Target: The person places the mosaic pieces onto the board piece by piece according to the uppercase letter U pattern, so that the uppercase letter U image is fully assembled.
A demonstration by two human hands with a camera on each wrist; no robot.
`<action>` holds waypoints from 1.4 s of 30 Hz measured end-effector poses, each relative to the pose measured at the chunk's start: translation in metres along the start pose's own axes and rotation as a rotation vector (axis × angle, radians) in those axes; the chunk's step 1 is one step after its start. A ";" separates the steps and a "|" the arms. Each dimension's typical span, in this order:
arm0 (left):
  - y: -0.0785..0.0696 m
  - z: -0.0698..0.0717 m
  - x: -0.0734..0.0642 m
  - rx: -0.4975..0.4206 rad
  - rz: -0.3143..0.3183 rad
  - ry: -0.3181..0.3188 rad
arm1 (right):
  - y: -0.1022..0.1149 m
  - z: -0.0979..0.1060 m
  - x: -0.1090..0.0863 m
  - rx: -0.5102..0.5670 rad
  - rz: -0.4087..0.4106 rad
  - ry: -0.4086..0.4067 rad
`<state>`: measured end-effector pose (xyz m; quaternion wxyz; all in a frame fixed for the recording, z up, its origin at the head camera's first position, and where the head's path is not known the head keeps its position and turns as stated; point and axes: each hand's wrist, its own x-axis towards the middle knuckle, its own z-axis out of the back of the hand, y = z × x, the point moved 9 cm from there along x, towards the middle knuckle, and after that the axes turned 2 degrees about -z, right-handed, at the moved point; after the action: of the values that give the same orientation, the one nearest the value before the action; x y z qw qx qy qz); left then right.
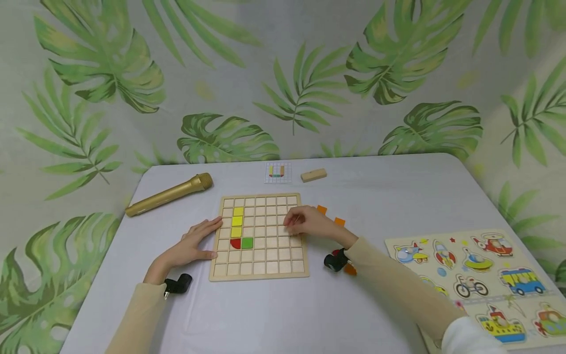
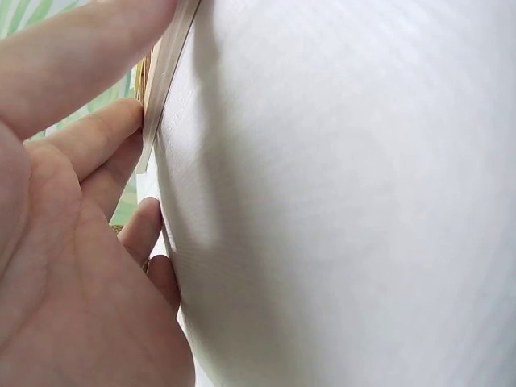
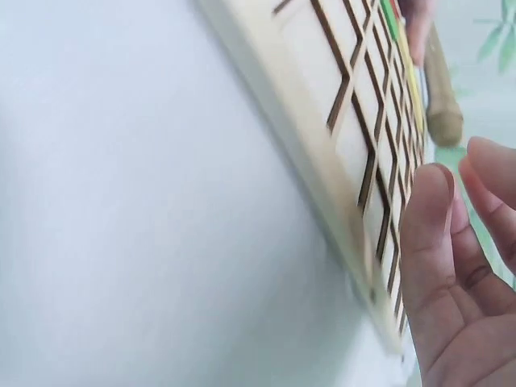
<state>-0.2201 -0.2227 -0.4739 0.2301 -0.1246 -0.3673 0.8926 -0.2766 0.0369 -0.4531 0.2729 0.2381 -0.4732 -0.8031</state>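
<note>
A square wooden grid board [image 1: 258, 278] lies on the table. Near its left side are a column of yellow tiles [image 1: 237, 221], then a red quarter-round tile [image 1: 236, 243] and a green tile [image 1: 246, 243] side by side. My left hand [image 1: 187, 248] rests against the board's left edge, thumb and fingers spread; the left wrist view shows its fingertips at the board's side [image 2: 165, 76]. Over the board's right columns is my right hand [image 1: 309, 221], fingers loosely bent. In the right wrist view a gap shows between thumb [image 3: 427, 234] and fingers, and no tile is visible there.
Orange tiles [image 1: 339, 221] lie right of the board, partly behind the right arm. Behind the board are a pattern card [image 1: 278, 173] and a wooden block [image 1: 313, 175]. A gold microphone [image 1: 170, 194] lies back left, a vehicle puzzle board [image 1: 442, 241] at the right.
</note>
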 end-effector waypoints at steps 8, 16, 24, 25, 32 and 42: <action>0.003 -0.002 0.001 -0.002 0.010 0.007 | -0.034 0.050 -0.045 0.094 -0.082 -0.052; 0.000 -0.002 0.000 0.007 0.003 0.004 | -0.061 0.098 -0.089 0.093 -0.142 -0.134; -0.001 -0.001 -0.001 0.007 -0.010 -0.001 | -0.079 0.120 -0.115 0.108 -0.172 -0.182; -0.001 -0.001 -0.001 0.005 -0.013 -0.002 | -0.080 0.121 -0.117 0.107 -0.175 -0.183; 0.003 -0.002 0.000 0.003 -0.007 0.001 | -0.080 0.117 -0.124 0.116 -0.152 -0.166; 0.002 0.000 0.000 0.007 -0.002 0.001 | -0.069 0.095 -0.118 0.030 -0.022 -0.035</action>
<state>-0.2209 -0.2238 -0.4759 0.2313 -0.1238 -0.3644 0.8935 -0.2651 0.2023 -0.4581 0.2521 0.2333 -0.4871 -0.8030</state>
